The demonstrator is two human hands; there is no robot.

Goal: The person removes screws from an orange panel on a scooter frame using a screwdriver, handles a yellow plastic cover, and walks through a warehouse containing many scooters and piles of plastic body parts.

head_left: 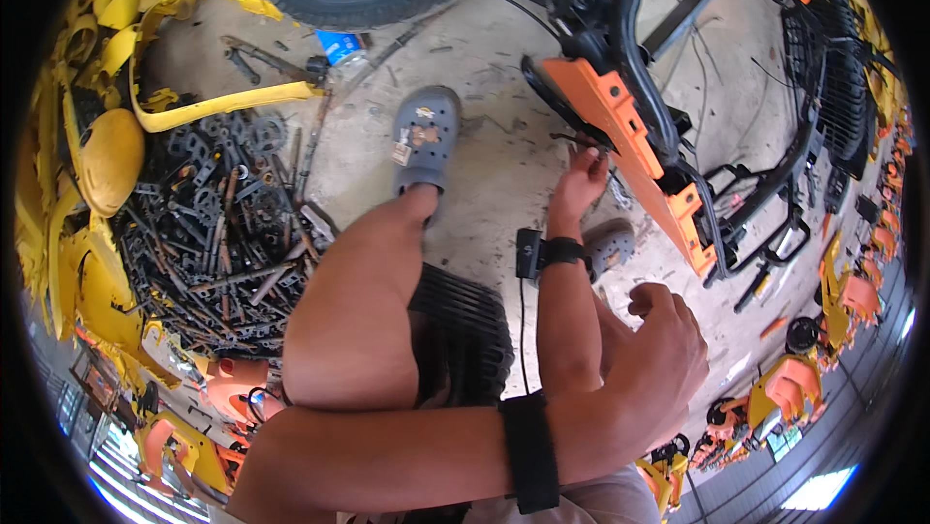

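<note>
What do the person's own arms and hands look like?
The left hand and right hand are gloveless, the forearms bare. A wide black strap circles the left wrist. The right wrist has a black band with a small black box and thin cable.

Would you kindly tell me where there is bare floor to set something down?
The fairly bare patch of concrete floor lies between the left gray shoe and the orange panel, with small scraps on it. It is crowded near the right hand, and at left, with piled metal parts and yellow covers.
</note>
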